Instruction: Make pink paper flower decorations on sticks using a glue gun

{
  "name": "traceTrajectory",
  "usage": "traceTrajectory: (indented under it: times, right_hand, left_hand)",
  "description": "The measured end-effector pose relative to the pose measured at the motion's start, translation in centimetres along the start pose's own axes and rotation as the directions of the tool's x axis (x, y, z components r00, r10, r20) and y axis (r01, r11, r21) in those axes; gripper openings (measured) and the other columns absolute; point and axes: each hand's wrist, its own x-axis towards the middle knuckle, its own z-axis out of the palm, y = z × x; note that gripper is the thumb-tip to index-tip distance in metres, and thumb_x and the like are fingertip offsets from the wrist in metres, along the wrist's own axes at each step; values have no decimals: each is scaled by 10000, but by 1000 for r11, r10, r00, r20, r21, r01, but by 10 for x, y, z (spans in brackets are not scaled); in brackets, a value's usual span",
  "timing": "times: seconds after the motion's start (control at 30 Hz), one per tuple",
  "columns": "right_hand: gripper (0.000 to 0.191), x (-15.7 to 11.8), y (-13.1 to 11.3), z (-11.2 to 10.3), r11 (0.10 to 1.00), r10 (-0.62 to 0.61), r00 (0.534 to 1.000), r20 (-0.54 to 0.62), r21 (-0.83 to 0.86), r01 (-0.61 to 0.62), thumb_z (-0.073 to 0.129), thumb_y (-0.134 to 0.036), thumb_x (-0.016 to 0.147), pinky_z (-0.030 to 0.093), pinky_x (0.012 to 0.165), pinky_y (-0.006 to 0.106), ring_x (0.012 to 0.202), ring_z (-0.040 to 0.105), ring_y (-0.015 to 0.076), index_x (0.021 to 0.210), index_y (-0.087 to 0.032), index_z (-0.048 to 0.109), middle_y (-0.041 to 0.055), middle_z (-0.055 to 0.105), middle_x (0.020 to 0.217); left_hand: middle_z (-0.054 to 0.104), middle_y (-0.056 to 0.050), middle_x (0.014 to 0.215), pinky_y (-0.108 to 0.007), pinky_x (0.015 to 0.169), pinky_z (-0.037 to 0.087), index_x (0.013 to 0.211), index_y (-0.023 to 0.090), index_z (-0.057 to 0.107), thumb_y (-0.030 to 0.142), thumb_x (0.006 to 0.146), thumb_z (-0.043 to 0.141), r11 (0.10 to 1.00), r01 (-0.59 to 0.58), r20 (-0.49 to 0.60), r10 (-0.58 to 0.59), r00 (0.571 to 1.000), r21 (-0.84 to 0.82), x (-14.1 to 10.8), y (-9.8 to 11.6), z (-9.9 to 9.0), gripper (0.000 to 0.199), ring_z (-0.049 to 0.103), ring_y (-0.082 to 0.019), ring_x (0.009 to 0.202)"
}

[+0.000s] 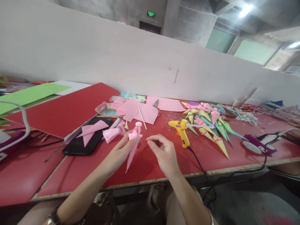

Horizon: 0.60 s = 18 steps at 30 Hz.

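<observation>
My left hand (125, 145) is wrapped round a pink paper cone (132, 155), whose tip points down toward the table's front edge. A small pink ball and pink folds sit at the cone's top. Just to the right, my right hand (164, 151) is closed with thumb and forefinger together; whatever lies between them is too small to make out. Right of it lies a yellow glue gun (182, 132) with a white stick in its back. A bag of pink material (113, 133) rests left of my left hand.
Pink paper pieces (133, 109), scissors (156, 103) and a white stick (142, 117) lie behind my hands. At left is a black phone-like slab (82, 145); at right, piled coloured cones (220, 143) and a black cord (199, 161). A white partition (140, 62) stands behind.
</observation>
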Motion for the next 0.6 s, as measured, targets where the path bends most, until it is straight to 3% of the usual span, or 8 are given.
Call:
traceTrajectory:
  times: [0.1, 0.3, 0.4, 0.5, 0.6]
  right_hand:
    - [124, 0, 0, -1, 999, -34, 999, 10, -13, 35, 612, -207, 762, 498, 742, 271, 845, 611, 162, 795, -223, 730, 29, 649, 851]
    - [163, 2, 2, -1, 1000, -9, 993, -115, -2, 9, 640, -233, 755, 526, 787, 290, 919, 610, 170, 894, -222, 724, 59, 626, 1012]
    - [124, 1, 1, -1, 999, -42, 985, -167, -13, 40, 659, -259, 749, 538, 771, 294, 898, 613, 171, 842, -206, 722, 68, 603, 1038]
    - [135, -1, -1, -1, 994, -110, 984, -140, -39, 105, 612, -272, 802, 540, 739, 300, 829, 617, 157, 809, -200, 725, 67, 596, 1009]
    - [160, -3, -1, -1, 975, -200, 976, -90, -115, 190, 578, -247, 831, 518, 774, 313, 897, 595, 174, 847, -225, 735, 61, 586, 981]
  left_hand:
    - [641, -56, 1116, -336, 964, 440, 1168, 218, 502, 491, 817, 486, 996, 34, 60, -29, 998, -84, -2, 3, 2, 445, 585, -221, 1070]
    - [589, -60, 1238, -338, 1019, 395, 1243, 217, 438, 431, 821, 488, 998, -14, 119, 21, 993, -58, -1, 6, 3, 475, 489, -237, 1221]
    - [604, -51, 1219, -342, 993, 423, 1229, 224, 449, 414, 821, 483, 998, -37, 143, 43, 989, -44, -2, 9, 3, 452, 516, -238, 1192]
    - [618, -44, 1182, -346, 977, 435, 1203, 231, 461, 412, 821, 487, 996, -67, 158, 76, 985, -58, -4, 11, 4, 423, 534, -232, 1160]
    - [635, -38, 1110, -359, 952, 451, 1146, 229, 484, 397, 815, 493, 996, -72, 167, 80, 983, -56, -5, 11, 6, 371, 560, -229, 1096]
